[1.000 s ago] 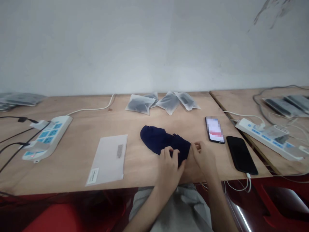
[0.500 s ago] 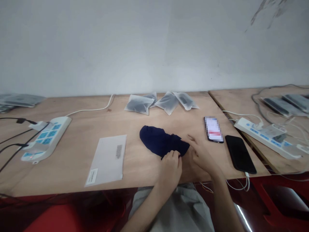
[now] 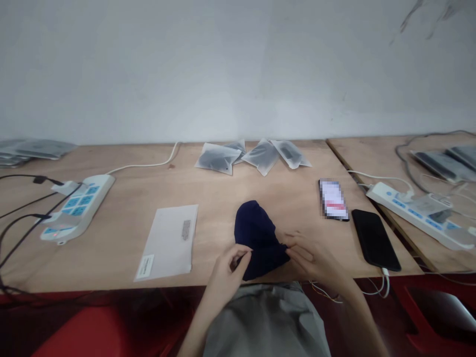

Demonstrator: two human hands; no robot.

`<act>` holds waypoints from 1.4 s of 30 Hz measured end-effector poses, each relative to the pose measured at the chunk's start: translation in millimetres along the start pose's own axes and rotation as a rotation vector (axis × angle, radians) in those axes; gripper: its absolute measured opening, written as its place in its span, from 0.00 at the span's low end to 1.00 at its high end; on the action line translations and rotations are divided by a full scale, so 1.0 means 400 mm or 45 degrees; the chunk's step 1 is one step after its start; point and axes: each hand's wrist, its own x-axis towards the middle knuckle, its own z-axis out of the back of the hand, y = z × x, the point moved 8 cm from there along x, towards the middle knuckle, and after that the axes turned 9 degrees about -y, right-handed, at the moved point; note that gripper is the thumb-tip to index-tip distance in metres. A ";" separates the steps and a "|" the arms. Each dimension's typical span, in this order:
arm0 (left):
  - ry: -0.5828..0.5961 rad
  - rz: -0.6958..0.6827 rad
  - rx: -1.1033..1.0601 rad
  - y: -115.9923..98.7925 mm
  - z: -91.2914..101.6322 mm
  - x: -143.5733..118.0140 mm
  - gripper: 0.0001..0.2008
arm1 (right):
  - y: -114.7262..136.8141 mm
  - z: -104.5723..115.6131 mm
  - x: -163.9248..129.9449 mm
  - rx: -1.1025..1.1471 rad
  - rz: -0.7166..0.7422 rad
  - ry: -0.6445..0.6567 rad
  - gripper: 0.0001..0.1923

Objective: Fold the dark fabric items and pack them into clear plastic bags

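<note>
From the head camera, we see the left hand (image 3: 227, 271) and right hand (image 3: 310, 254) each pinching a side of the navy cloth (image 3: 256, 227) near the wooden surface's (image 3: 219, 193) near edge, between a white pouch (image 3: 167, 243) at left and a lit phone (image 3: 333, 200) at right.

a wooden table (image 3: 128, 198) bears navy cloth (image 3: 255, 230), a white packet (image 3: 169, 233), frosted pouches (image 3: 217, 158) and phones (image 3: 375, 239).

The soft, dark blue cloth (image 3: 255, 228) lies bent and wrinkled near the front edge of the wooden table (image 3: 215, 198), its round end pointing toward the back edge.
</note>
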 end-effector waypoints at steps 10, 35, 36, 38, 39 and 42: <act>-0.210 -0.456 0.563 -0.107 0.046 0.086 0.07 | -0.021 -0.059 0.108 -0.143 -0.279 -0.375 0.18; -0.333 -0.150 0.397 -0.019 0.055 0.238 0.08 | -0.024 -0.115 0.195 0.110 -0.057 -0.146 0.15; -0.366 -0.157 0.430 -0.028 0.064 0.247 0.08 | -0.030 -0.121 0.217 0.109 -0.069 -0.154 0.15; -0.380 -0.264 0.464 -0.068 0.076 0.253 0.07 | -0.041 -0.128 0.256 0.085 -0.100 -0.177 0.14; -0.341 -0.352 0.470 -0.093 0.075 0.250 0.08 | -0.046 -0.130 0.271 0.058 -0.119 -0.192 0.14; -0.073 -0.588 0.535 -0.145 0.040 0.228 0.11 | -0.058 -0.133 0.296 -0.011 -0.163 -0.216 0.15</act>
